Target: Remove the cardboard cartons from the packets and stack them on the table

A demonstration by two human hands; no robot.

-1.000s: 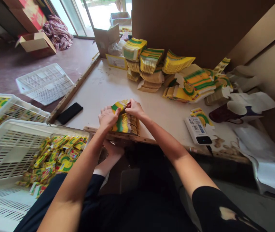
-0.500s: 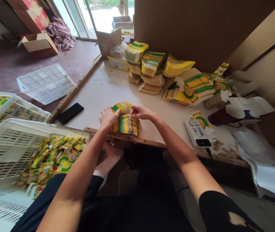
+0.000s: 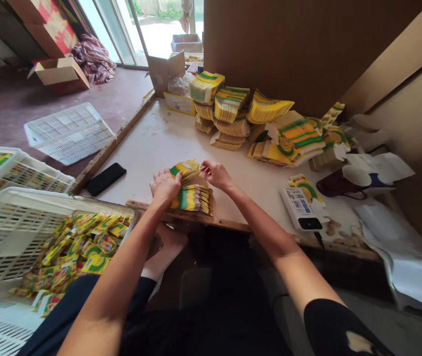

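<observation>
A stack of flat yellow-and-green carton blanks lies near the front edge of the white table. My left hand rests on the stack's left end and pinches the near end of one lifted blank. My right hand pinches the far end of that same blank, holding it a little above the stack. Further bundles of the same blanks are piled at the back of the table against a brown cardboard wall.
A black phone lies at the table's left edge. A power bank and a dark mug sit to the right, beside white paper. A white crate with folded yellow cartons stands at my left. Boxes and a crate lid lie on the floor.
My right hand has slid from the stack's top to the far end of the top blank, and both hands have raised that blank off the stack.
</observation>
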